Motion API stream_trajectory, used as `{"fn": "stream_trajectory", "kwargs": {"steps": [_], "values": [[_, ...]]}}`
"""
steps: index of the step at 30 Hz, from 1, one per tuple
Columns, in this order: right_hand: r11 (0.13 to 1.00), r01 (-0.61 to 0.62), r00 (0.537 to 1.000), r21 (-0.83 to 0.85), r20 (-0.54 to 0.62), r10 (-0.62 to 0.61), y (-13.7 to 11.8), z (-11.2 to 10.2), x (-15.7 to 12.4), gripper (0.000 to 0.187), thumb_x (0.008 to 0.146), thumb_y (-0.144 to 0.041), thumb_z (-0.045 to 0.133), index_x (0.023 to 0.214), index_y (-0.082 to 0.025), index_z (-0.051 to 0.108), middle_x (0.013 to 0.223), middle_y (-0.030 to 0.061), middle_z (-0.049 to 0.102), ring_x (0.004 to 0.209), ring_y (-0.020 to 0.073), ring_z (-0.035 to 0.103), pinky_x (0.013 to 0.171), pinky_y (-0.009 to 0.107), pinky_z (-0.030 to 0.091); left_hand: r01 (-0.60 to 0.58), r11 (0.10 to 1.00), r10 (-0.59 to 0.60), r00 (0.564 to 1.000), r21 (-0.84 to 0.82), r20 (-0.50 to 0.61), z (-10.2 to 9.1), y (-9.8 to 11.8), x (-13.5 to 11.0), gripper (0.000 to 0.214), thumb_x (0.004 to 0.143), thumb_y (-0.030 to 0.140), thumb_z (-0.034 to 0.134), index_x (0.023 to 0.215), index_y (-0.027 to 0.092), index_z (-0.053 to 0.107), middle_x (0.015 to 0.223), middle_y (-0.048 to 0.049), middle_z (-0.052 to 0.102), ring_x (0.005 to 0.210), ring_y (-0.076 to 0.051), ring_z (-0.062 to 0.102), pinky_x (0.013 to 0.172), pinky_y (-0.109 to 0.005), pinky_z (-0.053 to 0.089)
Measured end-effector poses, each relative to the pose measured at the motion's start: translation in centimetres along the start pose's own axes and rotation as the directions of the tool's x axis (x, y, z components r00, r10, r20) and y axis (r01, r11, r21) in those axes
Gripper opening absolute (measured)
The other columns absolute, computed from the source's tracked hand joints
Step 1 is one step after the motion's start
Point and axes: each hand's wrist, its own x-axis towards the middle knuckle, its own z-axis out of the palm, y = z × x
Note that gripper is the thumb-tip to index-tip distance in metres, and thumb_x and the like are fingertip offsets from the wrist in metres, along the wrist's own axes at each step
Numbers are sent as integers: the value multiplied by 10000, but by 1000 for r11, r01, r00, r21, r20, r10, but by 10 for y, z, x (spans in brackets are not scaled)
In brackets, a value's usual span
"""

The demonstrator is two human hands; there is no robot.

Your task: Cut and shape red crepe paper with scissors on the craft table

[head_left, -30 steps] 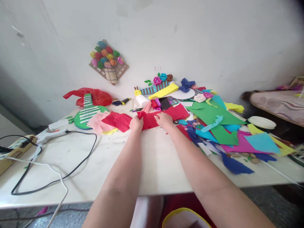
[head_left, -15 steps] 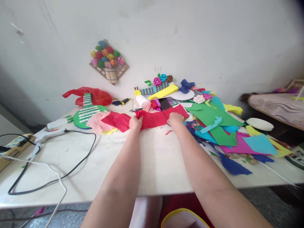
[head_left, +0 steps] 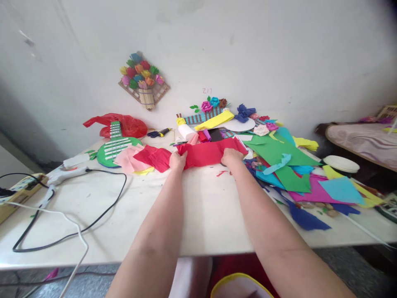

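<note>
A long strip of red crepe paper point(head_left: 203, 155) stretches between my two hands above the white table. My left hand point(head_left: 178, 160) is closed on it near its middle, and the strip's left end lies over pale pink paper point(head_left: 125, 159). My right hand point(head_left: 232, 158) grips the strip toward its right end, which sticks out past the knuckles. Some fingertips of both hands are hidden by the paper and the hands themselves. Small red scraps point(head_left: 222, 173) lie on the table just below my right hand.
Left stand a green lute-shaped craft point(head_left: 119, 151), a glue gun point(head_left: 70, 174) and its looping black cord point(head_left: 120, 196). Coloured paper sheets point(head_left: 291, 153) pile up at right. Behind the strip lie yellow-black pliers point(head_left: 159, 133) and paper flowers point(head_left: 214, 102). The table's front edge point(head_left: 217, 253) is close.
My right hand has shifted slightly to the right along with the strip, which looks a little more stretched and smoother between the hands. My left hand stays nearly in place.
</note>
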Motion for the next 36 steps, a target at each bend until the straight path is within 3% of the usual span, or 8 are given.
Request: {"fn": "stream_trajectory", "kwargs": {"steps": [12,24,27,31,36], "values": [[1000,5,997,16,-77,-4,-3,-5,-5,561,735,-153,487,1280,-155,352,1063,176,587,969,257,578,757,369,438,7,1000,-6,999,22,-41,-1,-1,1,326,719,431,500,883,186,639,874,-93,664,852,-236,609,679,-287,449],[1000,30,999,-10,-22,-30,-7,-12,-12,442,720,-248,544,1149,-147,517,1134,181,554,1038,258,538,806,359,416,20,998,-16,998,58,-56,-1,1,-1,305,733,411,485,906,206,629,898,-101,658,887,-248,601,701,-307,447],[996,86,996,-5,30,-86,-7,-17,-12,402,669,-233,581,1064,-161,581,1069,154,597,1002,255,557,782,346,426,11,998,-7,998,68,-61,-1,1,-1,306,733,408,486,903,198,630,900,-106,657,893,-252,598,701,-308,446],[996,81,984,49,158,-88,-4,-26,-9,278,649,-269,601,892,-142,645,771,115,664,839,225,616,709,295,443,12,998,-8,998,65,-59,0,0,0,308,730,406,491,904,193,631,897,-107,658,891,-251,599,701,-306,446],[982,67,934,178,335,-124,4,-33,-6,287,659,-381,620,733,-105,644,541,89,622,585,182,613,566,239,440,12,998,-9,998,56,-58,2,-2,2,301,725,408,502,892,194,632,895,-107,658,892,-252,598,702,-309,446]]}}
